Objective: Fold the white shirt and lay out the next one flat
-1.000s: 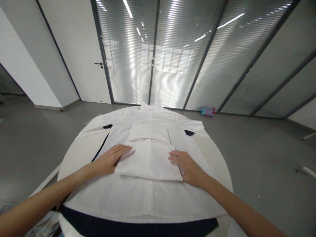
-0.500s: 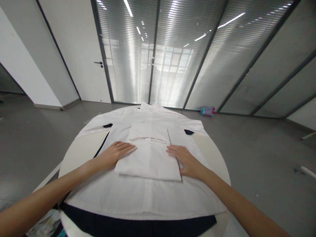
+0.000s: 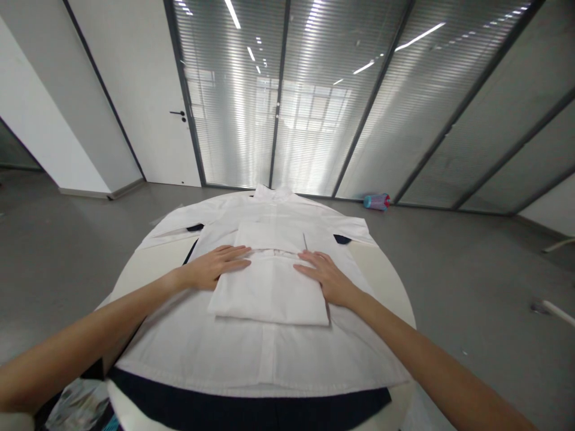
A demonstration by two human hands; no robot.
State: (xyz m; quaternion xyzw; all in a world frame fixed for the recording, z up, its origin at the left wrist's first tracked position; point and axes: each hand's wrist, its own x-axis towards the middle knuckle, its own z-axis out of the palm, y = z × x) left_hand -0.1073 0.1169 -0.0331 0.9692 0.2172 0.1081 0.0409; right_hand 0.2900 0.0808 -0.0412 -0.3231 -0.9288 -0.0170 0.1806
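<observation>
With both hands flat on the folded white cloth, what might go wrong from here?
The folded cloth lies on a spread white shirt; pushing by the left hand or right hand may wrinkle the shirt underneath. The shirt's hem nears the round table's edge, so it might slip.

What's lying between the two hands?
In the head view, only the folded white cloth lies between the left hand and right hand.

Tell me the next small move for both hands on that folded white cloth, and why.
Probably slide the left hand and right hand outward along the folded white cloth. Both lie flat at its far edge, which looks slightly puckered, atop the spread white shirt.
</observation>
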